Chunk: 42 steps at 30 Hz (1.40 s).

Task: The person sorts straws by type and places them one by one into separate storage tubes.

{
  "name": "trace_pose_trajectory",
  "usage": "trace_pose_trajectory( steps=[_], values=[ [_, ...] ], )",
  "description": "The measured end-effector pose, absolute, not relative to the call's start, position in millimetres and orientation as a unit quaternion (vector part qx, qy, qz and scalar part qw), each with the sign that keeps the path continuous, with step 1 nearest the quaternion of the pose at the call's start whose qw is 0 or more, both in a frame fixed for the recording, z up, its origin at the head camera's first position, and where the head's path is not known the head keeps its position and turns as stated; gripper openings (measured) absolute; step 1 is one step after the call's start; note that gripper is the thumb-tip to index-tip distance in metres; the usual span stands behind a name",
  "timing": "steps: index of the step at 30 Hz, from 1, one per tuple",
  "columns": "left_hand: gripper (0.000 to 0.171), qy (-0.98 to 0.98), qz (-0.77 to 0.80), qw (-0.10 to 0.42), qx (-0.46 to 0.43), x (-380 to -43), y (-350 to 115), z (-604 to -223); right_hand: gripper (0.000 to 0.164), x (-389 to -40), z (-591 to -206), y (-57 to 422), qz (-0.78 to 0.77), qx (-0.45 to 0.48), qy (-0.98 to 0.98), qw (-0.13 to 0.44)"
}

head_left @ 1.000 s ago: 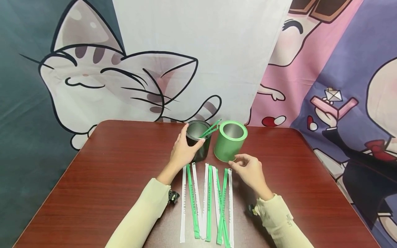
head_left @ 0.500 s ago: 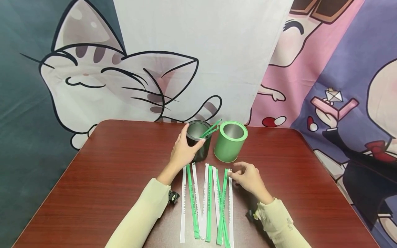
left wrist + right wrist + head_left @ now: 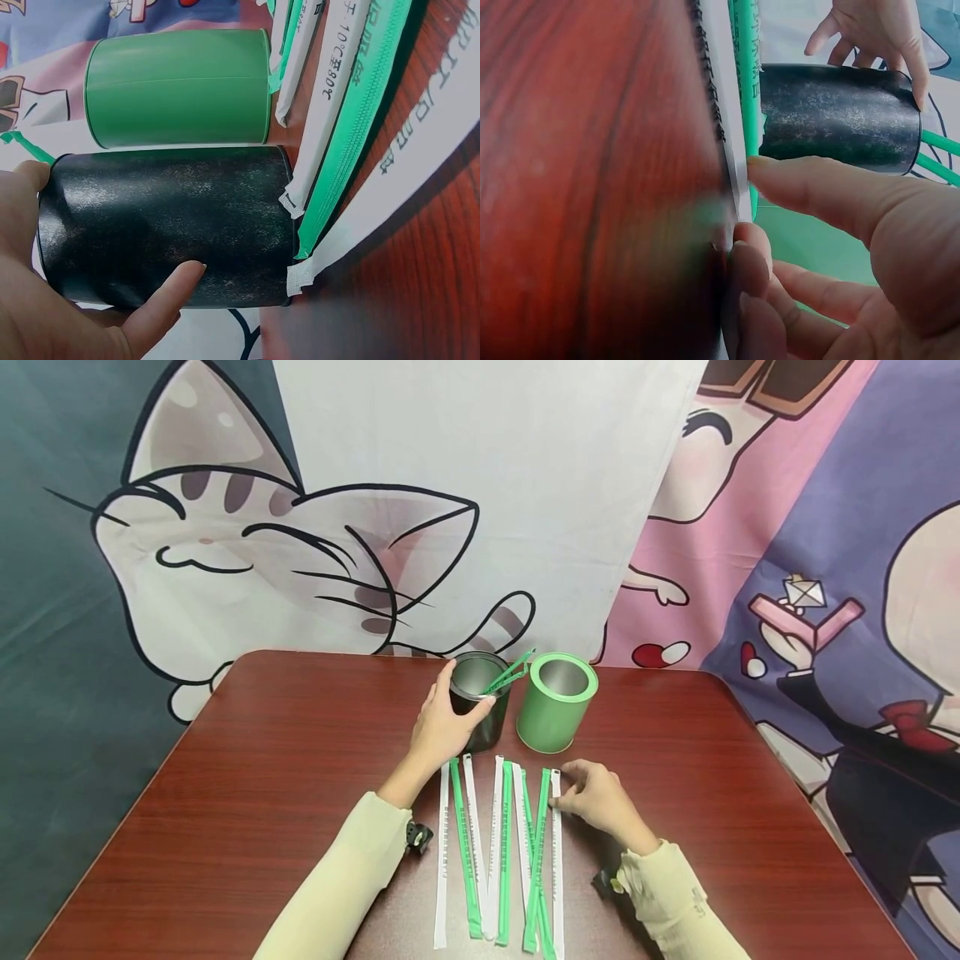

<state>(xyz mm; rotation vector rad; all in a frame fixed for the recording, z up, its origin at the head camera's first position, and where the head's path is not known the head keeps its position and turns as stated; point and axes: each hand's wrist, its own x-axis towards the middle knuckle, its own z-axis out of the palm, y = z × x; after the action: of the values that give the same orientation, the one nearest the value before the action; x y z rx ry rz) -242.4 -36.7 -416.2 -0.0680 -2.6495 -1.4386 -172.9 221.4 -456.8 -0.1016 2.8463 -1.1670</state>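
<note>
A black can (image 3: 489,727) stands at the back of the table with two green-wrapped straws (image 3: 510,675) leaning in its mouth. My left hand (image 3: 442,722) grips it round the rim from the left; in the left wrist view the fingers lie along the can's dark side. Paper-wrapped straws, white and green, lie in a row in front of it. At the row's right end, my right hand (image 3: 600,797) is over the top of a white-wrapped straw (image 3: 557,860). In the right wrist view its thumb (image 3: 802,184) touches that straw, fingertips spread apart from the thumb.
A green can (image 3: 555,718) stands just right of the black one, its mouth facing up. One green-wrapped straw (image 3: 536,860) crosses another beside the white one. Behind the reddish-brown table (image 3: 247,810) hangs a cartoon cloth (image 3: 562,510).
My right hand has come down from beside the green can's base to the top of the rightmost white straw. The left hand and the black can have stayed put.
</note>
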Motion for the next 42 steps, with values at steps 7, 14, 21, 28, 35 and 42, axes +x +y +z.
trace_pose_trajectory(
  steps=[7, 14, 21, 28, 35, 42],
  values=[
    [0.088, -0.878, -0.474, 0.064, -0.023, -243, -37, -417, 0.024, -172, -456, 221, -0.346, -0.018, 0.938, 0.032],
    [0.087, -0.877, -0.475, 0.066, -0.023, -242, -37, -417, 0.011, -171, -456, 223, -0.304, -0.022, 0.951, 0.040],
    [0.087, -0.876, -0.476, 0.067, -0.024, -242, -36, -418, 0.013, -171, -456, 222, -0.305, -0.017, 0.952, 0.031],
    [0.087, -0.876, -0.476, 0.069, -0.023, -242, -36, -418, 0.009, -170, -447, 222, -0.337, -0.023, 0.941, 0.005],
    [0.086, -0.876, -0.477, 0.068, -0.025, -242, -37, -417, 0.008, -167, -426, 220, -0.377, -0.028, 0.926, -0.022],
    [0.086, -0.876, -0.477, 0.066, -0.022, -242, -37, -417, 0.025, -163, -401, 218, -0.421, -0.057, 0.904, -0.057]
  ],
)
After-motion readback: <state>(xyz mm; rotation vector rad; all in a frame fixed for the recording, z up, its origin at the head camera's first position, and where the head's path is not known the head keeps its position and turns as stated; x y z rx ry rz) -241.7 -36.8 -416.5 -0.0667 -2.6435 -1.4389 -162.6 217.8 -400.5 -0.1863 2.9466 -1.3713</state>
